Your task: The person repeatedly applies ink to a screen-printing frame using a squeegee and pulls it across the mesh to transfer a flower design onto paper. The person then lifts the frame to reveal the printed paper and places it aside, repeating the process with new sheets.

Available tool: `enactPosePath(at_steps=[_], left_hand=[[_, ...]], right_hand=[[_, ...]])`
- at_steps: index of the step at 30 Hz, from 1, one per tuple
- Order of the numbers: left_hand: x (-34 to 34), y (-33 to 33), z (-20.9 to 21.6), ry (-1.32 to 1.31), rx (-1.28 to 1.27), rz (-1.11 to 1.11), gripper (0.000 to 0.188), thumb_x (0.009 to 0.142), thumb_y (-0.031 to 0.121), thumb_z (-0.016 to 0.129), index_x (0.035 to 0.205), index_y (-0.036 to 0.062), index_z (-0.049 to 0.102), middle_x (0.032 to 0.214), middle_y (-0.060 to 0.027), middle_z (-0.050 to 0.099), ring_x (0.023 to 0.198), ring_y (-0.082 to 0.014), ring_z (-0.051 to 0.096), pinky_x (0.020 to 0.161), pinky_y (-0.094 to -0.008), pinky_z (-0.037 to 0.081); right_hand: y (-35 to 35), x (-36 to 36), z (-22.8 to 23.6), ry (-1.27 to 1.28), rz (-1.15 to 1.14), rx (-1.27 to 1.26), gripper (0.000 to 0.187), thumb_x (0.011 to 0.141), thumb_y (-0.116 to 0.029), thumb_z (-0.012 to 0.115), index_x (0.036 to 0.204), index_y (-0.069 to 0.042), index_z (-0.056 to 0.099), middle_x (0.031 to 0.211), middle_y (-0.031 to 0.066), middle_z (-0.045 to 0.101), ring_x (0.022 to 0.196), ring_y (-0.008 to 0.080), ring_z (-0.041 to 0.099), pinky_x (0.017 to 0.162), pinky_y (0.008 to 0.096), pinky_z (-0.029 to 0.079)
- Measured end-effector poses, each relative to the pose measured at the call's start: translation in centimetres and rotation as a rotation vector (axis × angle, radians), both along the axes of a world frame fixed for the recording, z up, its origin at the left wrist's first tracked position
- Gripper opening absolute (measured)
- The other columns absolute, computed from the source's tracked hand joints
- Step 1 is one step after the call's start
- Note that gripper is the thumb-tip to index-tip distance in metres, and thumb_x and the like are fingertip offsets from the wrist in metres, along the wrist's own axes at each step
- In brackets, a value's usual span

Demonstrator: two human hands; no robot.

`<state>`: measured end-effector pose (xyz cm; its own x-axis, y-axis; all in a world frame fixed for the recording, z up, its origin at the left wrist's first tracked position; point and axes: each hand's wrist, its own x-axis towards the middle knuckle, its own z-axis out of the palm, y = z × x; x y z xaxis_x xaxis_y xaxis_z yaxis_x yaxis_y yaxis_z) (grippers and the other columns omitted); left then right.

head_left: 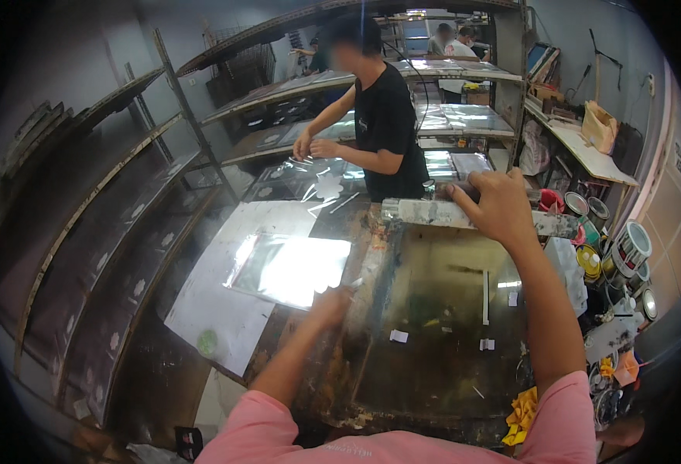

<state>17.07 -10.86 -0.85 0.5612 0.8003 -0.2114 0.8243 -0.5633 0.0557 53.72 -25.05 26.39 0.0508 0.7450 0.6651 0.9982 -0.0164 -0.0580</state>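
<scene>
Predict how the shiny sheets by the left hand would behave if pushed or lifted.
The shiny sheets by the left hand look thin, so a lifted corner would probably flop. Their glossy glare suggests slipperiness; they may slide on the white paper partly beneath.

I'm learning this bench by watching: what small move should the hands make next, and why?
Probably lift the top glossy sheet by its near right corner with the left hand. That hand is right by the corner, whereas the right hand is over at the pale far bar.
</scene>
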Motion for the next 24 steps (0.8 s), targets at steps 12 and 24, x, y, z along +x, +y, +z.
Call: enactPosePath(at_steps=[12,24], left_hand=[[20.7,-16.0,-2.1,-0.403,0.134,-0.438,0.127,0.077,0.100,0.053,0.164,0.0077,0.044,0.173,-0.0290,0.028,0.161,-0.0504,0.021,0.124,-0.0767,-0.002],[23.2,-19.7,-1.8,-0.594,0.112,-0.513,0.119,0.077,0.098,0.052,0.153,0.0061,0.059,0.157,-0.0302,0.047,0.148,-0.0532,0.039,0.122,-0.0809,0.000]], right_hand=[[0.8,0.9,-0.5,-0.070,-0.024,0.022,0.065,0.099,-0.065,0.060,0.099,-0.003,0.079,0.083,0.0194,0.075,0.086,0.0376,0.073,0.090,0.0517,0.048],[1.1,0.8,1.9,-0.009,0.027,-0.055,0.068,0.101,-0.068,0.050,0.093,-0.010,0.086,0.076,0.0193,0.074,0.080,0.0389,0.073,0.085,0.0494,0.051]])
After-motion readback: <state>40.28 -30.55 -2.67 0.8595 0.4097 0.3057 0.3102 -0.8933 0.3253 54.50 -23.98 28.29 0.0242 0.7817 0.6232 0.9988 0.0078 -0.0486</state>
